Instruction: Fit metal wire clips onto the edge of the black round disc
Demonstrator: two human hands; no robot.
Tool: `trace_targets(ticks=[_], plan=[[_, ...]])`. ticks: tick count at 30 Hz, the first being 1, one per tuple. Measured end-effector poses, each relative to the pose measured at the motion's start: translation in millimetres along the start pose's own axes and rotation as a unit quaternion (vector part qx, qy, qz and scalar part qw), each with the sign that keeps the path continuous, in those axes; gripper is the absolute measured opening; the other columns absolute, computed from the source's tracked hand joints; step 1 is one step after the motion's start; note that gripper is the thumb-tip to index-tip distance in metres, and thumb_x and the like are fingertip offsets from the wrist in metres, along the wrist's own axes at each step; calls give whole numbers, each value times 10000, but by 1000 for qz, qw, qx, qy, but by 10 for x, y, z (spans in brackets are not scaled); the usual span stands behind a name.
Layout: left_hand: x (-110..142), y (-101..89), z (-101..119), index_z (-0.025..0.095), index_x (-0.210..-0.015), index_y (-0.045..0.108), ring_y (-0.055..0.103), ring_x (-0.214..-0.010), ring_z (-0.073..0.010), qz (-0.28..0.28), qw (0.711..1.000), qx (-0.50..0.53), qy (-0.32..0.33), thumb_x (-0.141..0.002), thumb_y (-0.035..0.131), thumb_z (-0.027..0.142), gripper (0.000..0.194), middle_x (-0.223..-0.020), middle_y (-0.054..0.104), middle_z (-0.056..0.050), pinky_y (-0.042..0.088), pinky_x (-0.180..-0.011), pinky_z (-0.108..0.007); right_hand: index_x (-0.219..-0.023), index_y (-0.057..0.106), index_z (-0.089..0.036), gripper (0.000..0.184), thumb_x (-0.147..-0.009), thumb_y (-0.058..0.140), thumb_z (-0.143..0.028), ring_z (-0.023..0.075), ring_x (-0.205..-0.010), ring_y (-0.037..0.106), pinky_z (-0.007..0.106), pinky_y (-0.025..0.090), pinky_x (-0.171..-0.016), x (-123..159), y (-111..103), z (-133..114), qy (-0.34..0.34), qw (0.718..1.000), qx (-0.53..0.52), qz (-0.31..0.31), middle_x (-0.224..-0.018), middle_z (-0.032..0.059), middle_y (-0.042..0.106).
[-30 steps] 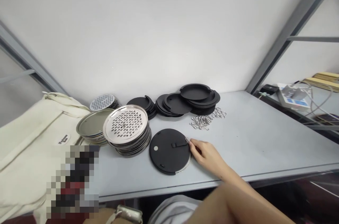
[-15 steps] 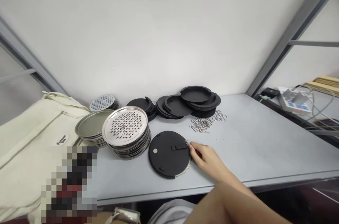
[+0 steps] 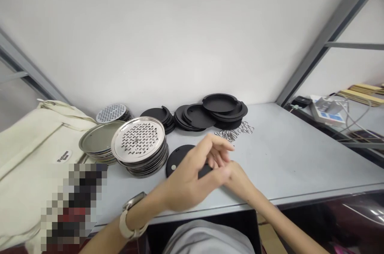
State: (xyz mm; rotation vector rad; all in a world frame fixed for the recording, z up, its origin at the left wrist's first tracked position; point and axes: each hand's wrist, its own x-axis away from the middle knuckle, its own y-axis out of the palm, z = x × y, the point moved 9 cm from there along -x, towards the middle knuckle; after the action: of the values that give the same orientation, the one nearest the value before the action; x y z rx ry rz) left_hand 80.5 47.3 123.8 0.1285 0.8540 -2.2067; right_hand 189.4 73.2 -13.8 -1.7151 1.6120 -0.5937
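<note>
My left hand (image 3: pixel 192 176), with a watch (image 3: pixel 133 202) on its wrist, reaches over a black round disc (image 3: pixel 180 154) lying on the table. Its fingers are curved but apart, and nothing shows between them. Close behind the left thumb lies my right hand (image 3: pixel 238 178), at the disc's right edge; its fingers are hidden by the left hand. A pale round dot marks the disc's left side, while most of its right half is covered. Beyond the hands is a pile of small metal clips (image 3: pixel 226 136).
Left of the disc stands a stack of perforated metal plates (image 3: pixel 139 142), beside olive-rimmed discs (image 3: pixel 100 138) and a grey perforated stack (image 3: pixel 111 113). Black round trays (image 3: pixel 220 103) are piled along the wall. A cream bag (image 3: pixel 30 138) lies left; a cluttered shelf (image 3: pixel 327 112) is right.
My left hand has come up from the lower edge and moved over the disc to beside my right hand. The right hand stays near the disc's right edge. The view has shifted slightly.
</note>
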Motion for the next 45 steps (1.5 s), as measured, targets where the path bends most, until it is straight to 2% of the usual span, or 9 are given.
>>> trace_targets(ticks=[5, 9, 18, 22, 26, 30, 36, 40, 45], plan=[[-83, 186, -552, 191, -1151, 441, 522, -1029, -240, -63, 962, -266, -10, -933, 478, 229, 224, -1094, 511, -82, 461, -889, -403, -673, 379, -216, 304, -949, 336, -336, 131, -519, 422, 244, 294, -542, -4, 28, 3, -11, 1000, -2, -3, -566, -33, 463], [10, 238, -810, 177, -1041, 467, 544, -934, -236, -83, 929, -358, -37, -936, 513, 326, 188, -1003, 525, -62, 480, -789, -371, -679, 356, -219, 308, -959, 332, -343, 129, -521, 408, 243, 284, -542, -15, 41, 32, -9, 1000, -3, -2, -568, -42, 436], [4, 306, -950, 173, -921, 487, 543, -927, -216, -94, 939, -329, -19, -963, 458, 309, 146, -940, 552, -57, 468, -805, -335, -683, 330, -220, 314, -962, 334, -364, 126, -536, 380, 242, 289, -540, -15, 14, 46, 3, 999, -47, -6, -585, -49, 400], [-91, 361, -1029, 160, -890, 511, 555, -889, -234, -58, 938, -338, -50, -927, 511, 278, 124, -903, 572, -66, 465, -784, -356, -673, 338, -216, 326, -957, 345, -376, 124, -567, 373, 234, 307, -548, -69, -87, 110, -2, 996, -90, -9, -597, -50, 369], [-156, 381, -1146, 177, -814, 500, 562, -767, -202, -9, 953, -286, -98, -882, 570, 316, 170, -796, 568, -29, 450, -688, -316, -714, 417, -210, 289, -938, 395, -392, 129, -592, 378, 234, 322, -570, -114, -315, 282, 26, 994, -92, 43, -616, -48, 374], [-168, 373, -1205, 192, -784, 478, 540, -704, -158, 10, 971, -218, -98, -849, 595, 296, 170, -782, 546, 3, 433, -647, -276, -759, 456, -212, 270, -935, 404, -411, 135, -597, 389, 233, 328, -572, -118, -327, 328, 28, 994, -100, 39, -625, -47, 384], [-142, 365, -1233, 211, -1037, 458, 567, -839, -174, 7, 985, -156, -76, -842, 593, 289, 250, -990, 536, -27, 480, -745, -307, -697, 327, -230, 318, -967, 325, -398, 146, -567, 429, 251, 339, -576, -159, -210, 208, 27, 997, -63, 40, -603, -46, 406], [-137, 336, -1164, 207, -1137, 411, 525, -1056, -238, 28, 985, -165, -44, -849, 589, 286, 349, -1133, 487, -83, 470, -906, -390, -713, 341, -235, 302, -978, 307, -375, 158, -547, 472, 259, 339, -569, -176, -130, 128, 14, 999, -33, 14, -594, -40, 459], [-147, 416, -1049, 215, -1237, 379, 448, -1188, -240, -17, 984, -175, 16, -904, 515, 217, 359, -1220, 504, -86, 398, -1026, -411, -765, 419, -235, 271, -979, 302, -353, 177, -572, 533, 263, 374, -575, -148, -120, 95, -13, 1000, -14, -3, -637, -9, 543]])
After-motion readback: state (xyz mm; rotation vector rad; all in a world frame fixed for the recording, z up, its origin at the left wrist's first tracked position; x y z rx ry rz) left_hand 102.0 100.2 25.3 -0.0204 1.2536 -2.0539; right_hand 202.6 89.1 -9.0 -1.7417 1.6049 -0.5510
